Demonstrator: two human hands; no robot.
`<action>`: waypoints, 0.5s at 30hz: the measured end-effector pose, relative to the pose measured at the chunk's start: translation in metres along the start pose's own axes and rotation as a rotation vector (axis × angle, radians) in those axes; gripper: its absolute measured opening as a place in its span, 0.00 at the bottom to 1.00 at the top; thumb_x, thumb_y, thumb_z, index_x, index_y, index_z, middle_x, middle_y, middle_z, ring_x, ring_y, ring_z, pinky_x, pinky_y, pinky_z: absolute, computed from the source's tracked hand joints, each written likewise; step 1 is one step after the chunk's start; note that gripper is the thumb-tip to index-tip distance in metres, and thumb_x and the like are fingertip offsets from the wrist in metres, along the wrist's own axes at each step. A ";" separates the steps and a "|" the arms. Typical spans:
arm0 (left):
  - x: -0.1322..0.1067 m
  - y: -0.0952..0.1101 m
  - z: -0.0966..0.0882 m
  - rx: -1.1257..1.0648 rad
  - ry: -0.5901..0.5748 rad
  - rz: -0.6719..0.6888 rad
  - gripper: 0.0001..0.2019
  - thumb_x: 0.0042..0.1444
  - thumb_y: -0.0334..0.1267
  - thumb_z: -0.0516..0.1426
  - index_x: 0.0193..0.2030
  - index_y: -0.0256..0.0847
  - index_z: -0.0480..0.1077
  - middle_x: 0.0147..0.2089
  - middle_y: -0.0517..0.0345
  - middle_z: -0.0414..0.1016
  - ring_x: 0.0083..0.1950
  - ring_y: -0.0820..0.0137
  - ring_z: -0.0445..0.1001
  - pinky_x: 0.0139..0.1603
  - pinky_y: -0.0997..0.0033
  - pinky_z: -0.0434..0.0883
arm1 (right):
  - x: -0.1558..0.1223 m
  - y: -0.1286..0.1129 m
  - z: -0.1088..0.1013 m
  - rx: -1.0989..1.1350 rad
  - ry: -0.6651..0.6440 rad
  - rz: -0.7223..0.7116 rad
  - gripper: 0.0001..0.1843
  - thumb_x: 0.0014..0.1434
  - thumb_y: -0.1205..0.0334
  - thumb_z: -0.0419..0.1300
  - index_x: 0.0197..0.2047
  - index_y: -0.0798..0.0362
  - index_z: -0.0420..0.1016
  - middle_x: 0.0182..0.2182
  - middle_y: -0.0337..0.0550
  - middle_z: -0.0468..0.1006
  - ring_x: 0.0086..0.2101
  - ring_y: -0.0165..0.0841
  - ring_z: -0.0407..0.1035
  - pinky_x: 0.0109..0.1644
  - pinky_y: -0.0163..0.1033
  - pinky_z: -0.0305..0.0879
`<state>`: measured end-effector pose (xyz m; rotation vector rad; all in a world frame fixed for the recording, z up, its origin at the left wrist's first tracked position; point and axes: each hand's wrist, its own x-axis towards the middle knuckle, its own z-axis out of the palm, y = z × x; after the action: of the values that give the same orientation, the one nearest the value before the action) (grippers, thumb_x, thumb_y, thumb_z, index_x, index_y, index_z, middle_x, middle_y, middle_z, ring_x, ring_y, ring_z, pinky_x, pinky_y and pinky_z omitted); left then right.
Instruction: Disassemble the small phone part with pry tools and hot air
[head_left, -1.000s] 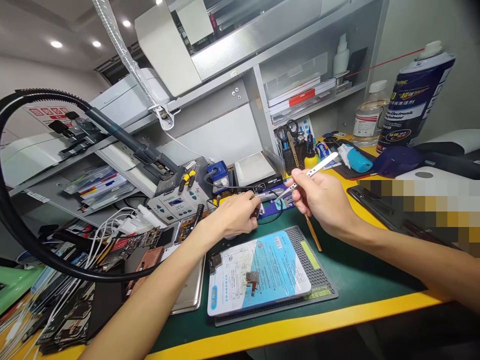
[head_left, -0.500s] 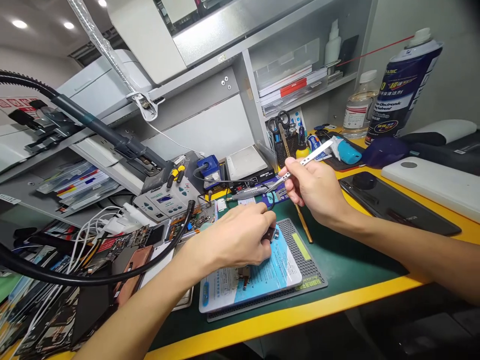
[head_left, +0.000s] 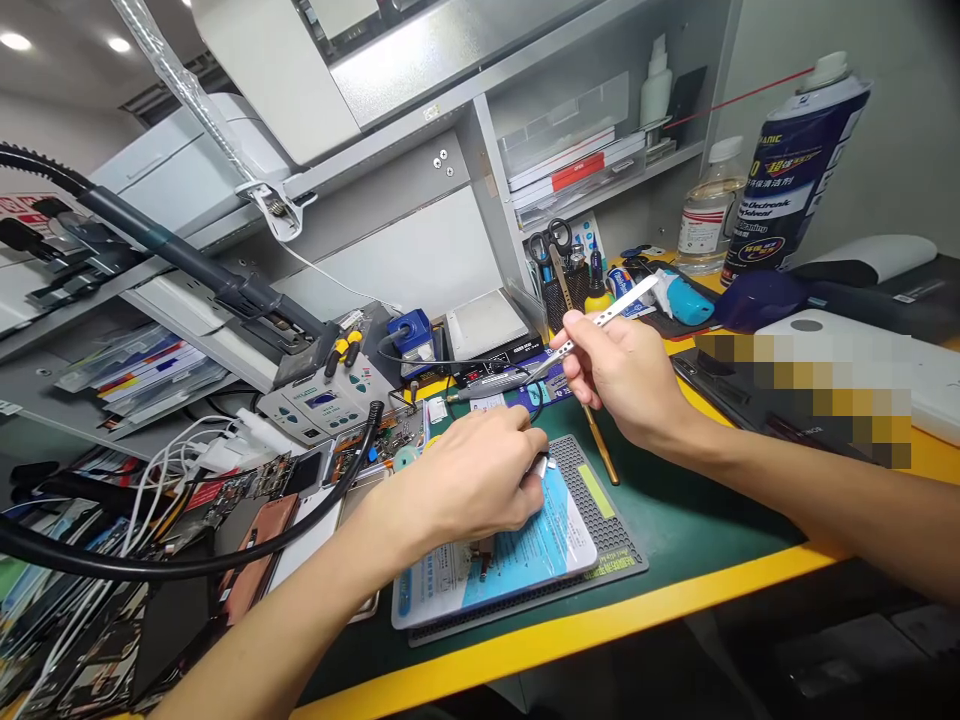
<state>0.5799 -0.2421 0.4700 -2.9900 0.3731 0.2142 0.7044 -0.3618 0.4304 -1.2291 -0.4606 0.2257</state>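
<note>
My left hand [head_left: 469,480] hovers over a blue and white card [head_left: 517,555] that lies on a grey perforated mat [head_left: 607,520]. Its fingers are pinched on a small metal part [head_left: 538,466] at the card's far edge. My right hand [head_left: 626,375] is raised above the green bench mat [head_left: 690,520], gripping silver tweezers [head_left: 600,322] whose tips point left and down towards a grey pen-shaped tool [head_left: 495,385]. A small dark component [head_left: 480,550] rests on the card below my left wrist.
A soldering station [head_left: 322,400], blue holder [head_left: 409,335] and white hot plate [head_left: 487,325] stand behind. Circuit boards, cables and phone parts [head_left: 225,490] crowd the left. A black hose [head_left: 150,565] loops across. Spray can [head_left: 787,170], bottle [head_left: 701,215] and phone back [head_left: 750,395] sit right.
My left hand came back from the far tools toward me and settled over the card, pinching a small part. The right hand with the tweezers stayed almost still. The view tilted down slightly.
</note>
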 end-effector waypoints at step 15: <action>-0.004 -0.009 0.004 -0.123 0.020 -0.021 0.18 0.63 0.41 0.53 0.57 0.42 0.71 0.48 0.50 0.75 0.46 0.60 0.76 0.46 0.62 0.73 | 0.002 0.000 -0.001 0.033 -0.005 -0.016 0.16 0.66 0.56 0.59 0.29 0.56 0.74 0.16 0.33 0.67 0.12 0.22 0.59 0.14 0.29 0.53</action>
<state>0.5778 -0.2320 0.4677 -3.1174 0.3431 0.2126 0.7063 -0.3616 0.4307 -1.1926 -0.4692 0.2226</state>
